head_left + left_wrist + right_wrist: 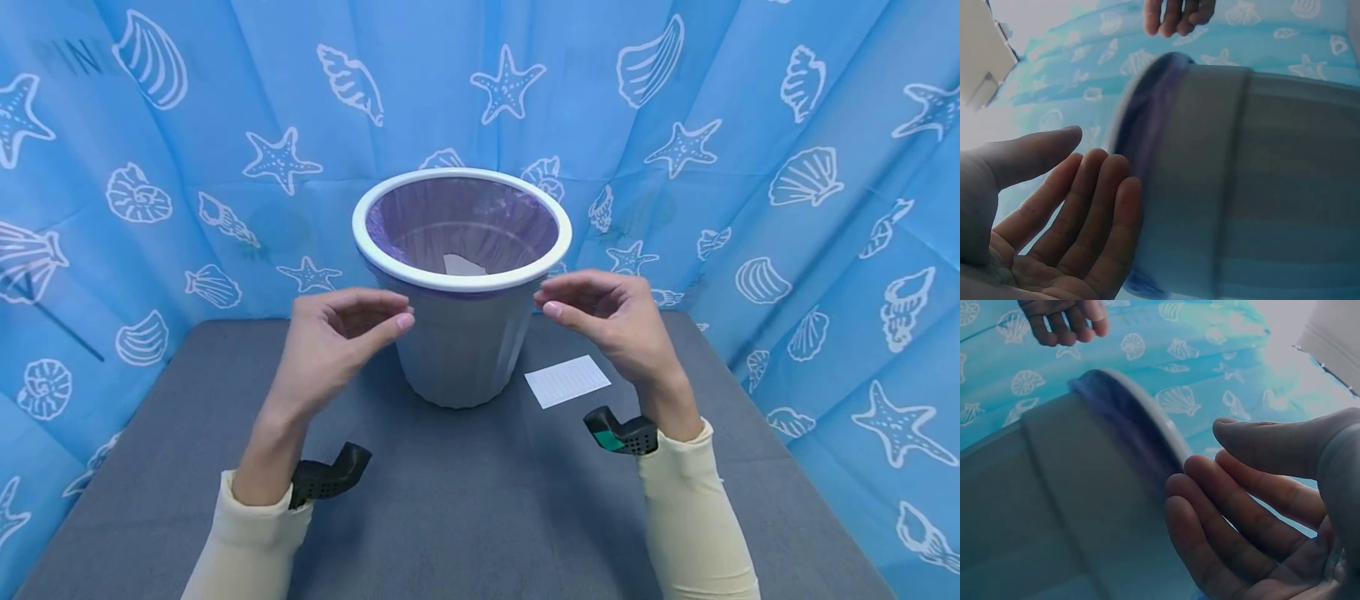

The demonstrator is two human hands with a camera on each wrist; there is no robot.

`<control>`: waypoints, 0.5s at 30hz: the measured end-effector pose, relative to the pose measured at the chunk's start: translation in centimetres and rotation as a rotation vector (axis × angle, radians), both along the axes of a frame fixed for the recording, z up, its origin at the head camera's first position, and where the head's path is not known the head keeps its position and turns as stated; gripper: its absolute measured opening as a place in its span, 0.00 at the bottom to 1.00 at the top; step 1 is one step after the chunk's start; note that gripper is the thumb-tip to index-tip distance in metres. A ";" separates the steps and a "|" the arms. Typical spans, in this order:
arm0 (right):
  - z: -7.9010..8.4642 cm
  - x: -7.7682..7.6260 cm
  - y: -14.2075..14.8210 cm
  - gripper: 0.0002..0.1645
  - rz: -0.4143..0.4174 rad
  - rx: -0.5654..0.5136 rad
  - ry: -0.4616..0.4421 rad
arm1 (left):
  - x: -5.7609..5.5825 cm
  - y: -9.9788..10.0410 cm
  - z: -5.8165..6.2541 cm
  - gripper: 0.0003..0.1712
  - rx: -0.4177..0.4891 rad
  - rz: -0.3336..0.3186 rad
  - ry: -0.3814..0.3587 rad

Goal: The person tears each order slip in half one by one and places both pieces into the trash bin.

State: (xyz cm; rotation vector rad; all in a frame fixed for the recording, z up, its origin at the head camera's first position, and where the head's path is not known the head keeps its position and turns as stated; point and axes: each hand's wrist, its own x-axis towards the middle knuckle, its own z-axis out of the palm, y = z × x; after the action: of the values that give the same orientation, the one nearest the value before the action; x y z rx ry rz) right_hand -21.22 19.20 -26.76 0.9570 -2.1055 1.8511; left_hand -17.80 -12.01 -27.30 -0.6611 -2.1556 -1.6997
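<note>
A grey trash can [461,346] with a white rim [457,282] stands upright on the dark grey table. A purple plastic liner [465,208] lines its inside, and a white piece [462,265] shows low within it. My left hand [337,337] is held up at the can's left side, fingers loosely bent, with nothing in it. On the opposite side, my right hand [618,321] hovers in the same way, thumb apart from the fingers, also holding nothing. In the wrist views, the fingertips of each hand [1072,219] [1254,506] lie close by the rim.
A small white lined card [567,381] lies flat on the table [465,500], right of the can and below my right hand. Behind and along both sides hangs a blue curtain [420,50] with white shells and starfish. Black wrist cameras [330,475] project from both sleeves.
</note>
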 end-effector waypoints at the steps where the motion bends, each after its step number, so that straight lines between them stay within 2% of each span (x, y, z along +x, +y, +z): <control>1: -0.5 0.0 0.0 0.14 -0.008 0.007 -0.004 | 0.0 0.0 -0.6 0.15 0.000 0.001 -0.007; 6: -3.0 0.2 0.3 0.15 -0.032 0.022 -0.046 | 0.1 0.0 -3.1 0.13 0.016 -0.006 -0.049; 12: -5.9 0.2 0.4 0.16 -0.051 0.048 -0.095 | 1.1 0.6 -3.6 0.13 -0.015 0.024 -0.124; 13: -6.3 0.1 0.5 0.16 -0.054 0.049 -0.103 | 1.1 0.6 -3.7 0.13 -0.021 0.027 -0.134; 15: -6.9 0.0 0.5 0.16 -0.058 0.042 -0.124 | 0.5 0.4 -4.7 0.14 -0.016 0.031 -0.149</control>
State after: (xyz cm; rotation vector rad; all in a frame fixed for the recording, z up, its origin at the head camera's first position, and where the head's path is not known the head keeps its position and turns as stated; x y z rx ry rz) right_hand -21.21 19.72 -33.67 0.7999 -2.2262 1.8899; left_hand -17.27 -11.56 -32.01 -0.5178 -2.2696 -1.7681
